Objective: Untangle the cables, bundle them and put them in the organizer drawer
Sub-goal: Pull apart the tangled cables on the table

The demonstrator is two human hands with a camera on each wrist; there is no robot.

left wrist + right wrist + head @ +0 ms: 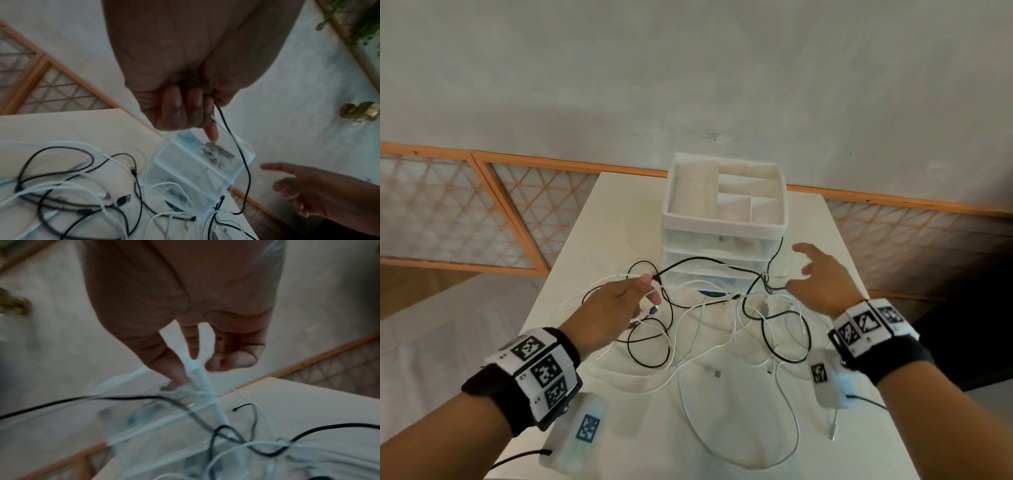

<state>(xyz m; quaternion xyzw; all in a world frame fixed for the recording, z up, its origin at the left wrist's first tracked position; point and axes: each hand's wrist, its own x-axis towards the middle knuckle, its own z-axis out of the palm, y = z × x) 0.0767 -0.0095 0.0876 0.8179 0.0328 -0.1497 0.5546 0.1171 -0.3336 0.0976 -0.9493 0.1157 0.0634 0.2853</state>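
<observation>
A tangle of black and white cables (767,329) sprawls over the white table (619,212) in front of a white organizer (726,222) with clear drawers and an open divided tray on top. My left hand (649,284) pinches a black cable (698,259) near its plug and holds it above the table. That black cable (242,162) runs from my curled left hand (205,104) across the organizer (195,165). Right of the drawers, my right hand (799,267) hovers with fingers spread, holding nothing. The right wrist view is blurred; the right hand (205,360) is loosely spread over the cables.
Loose white cable ends lie near the table's front edge (832,435). Orange-framed lattice panels (448,212) stand behind the table against the wall. A brass object (359,112) and a plant (359,24) show on the floor in the left wrist view.
</observation>
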